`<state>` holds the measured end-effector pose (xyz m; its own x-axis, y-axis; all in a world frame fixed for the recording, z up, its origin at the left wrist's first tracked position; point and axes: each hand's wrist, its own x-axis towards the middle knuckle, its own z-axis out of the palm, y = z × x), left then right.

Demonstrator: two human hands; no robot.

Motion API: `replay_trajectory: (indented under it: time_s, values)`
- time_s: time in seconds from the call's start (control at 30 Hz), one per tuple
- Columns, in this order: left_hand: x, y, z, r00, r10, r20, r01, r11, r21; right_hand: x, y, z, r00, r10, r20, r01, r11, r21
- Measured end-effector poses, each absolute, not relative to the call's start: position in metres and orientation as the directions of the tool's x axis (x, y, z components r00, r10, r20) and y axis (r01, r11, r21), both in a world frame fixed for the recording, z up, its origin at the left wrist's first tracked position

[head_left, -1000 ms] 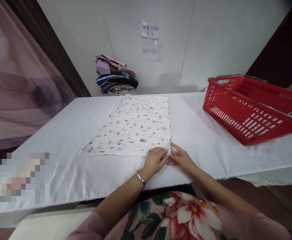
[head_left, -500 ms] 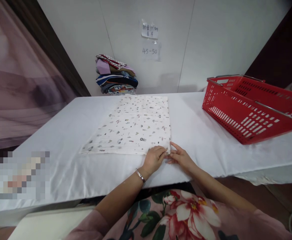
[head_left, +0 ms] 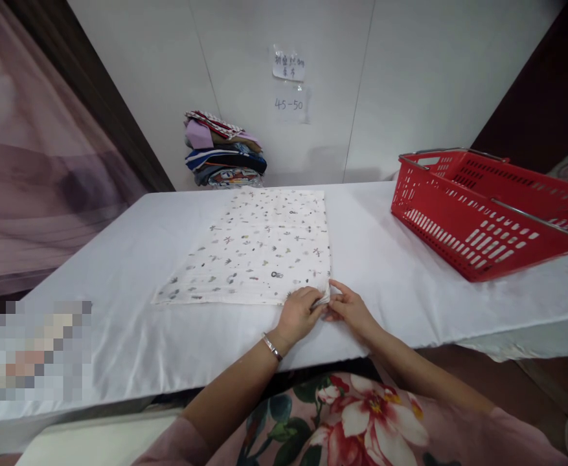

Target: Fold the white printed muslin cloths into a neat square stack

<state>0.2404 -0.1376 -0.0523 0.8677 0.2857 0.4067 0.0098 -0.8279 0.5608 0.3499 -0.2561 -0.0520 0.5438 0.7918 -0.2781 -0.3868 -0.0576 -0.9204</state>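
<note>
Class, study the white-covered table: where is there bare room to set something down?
Bare white tablecloth shows between the printed cloth and the red basket, and left of the printed cloth. It is crowded at that cloth's near right corner, where the left hand and right hand sit close together. Pixelation hides part of the front left.

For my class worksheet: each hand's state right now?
Left hand: closed, holding cloth by a corner.
Right hand: at that corner; grip cannot be told.

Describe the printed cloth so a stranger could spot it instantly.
On the white-covered table, find both hands. They meet at the near right corner of the cloth. It lies flat, white with small scattered prints, unlike the red basket and the multicoloured stack of fabrics.
</note>
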Motion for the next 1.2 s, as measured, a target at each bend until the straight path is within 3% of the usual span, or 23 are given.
replay_trajectory:
  time_s: [0.27, 0.53, 0.83, 0.93, 1.2]
  values:
    - [0.239, -0.136, -0.052, 0.846, 0.304, 0.438, 0.006, -0.827, 0.562, 0.349, -0.257, -0.048, 0.565, 0.776, -0.28, -0.367, -0.067, -0.928]
    - [0.238, -0.141, -0.052, 0.888, 0.165, 0.43, 0.036, -0.955, 0.294, 0.349, -0.261, -0.049, 0.575, 0.768, -0.282, -0.399, -0.037, -0.916]
    - [0.238, -0.142, -0.058, 0.872, 0.215, 0.44, 0.054, -0.935, 0.35, 0.354, -0.257, -0.054, 0.583, 0.786, -0.206, -0.245, -0.072, -0.967]
    - [0.24, -0.14, -0.061, 0.869, 0.253, 0.425, 0.082, -0.921, 0.381, 0.356, -0.255, -0.052, 0.571, 0.787, -0.233, -0.264, -0.093, -0.96]
    - [0.237, -0.134, -0.054, 0.785, 0.408, 0.465, 0.054, -0.794, 0.605, 0.382, -0.23, -0.037, 0.561, 0.767, -0.311, -0.395, -0.082, -0.915]
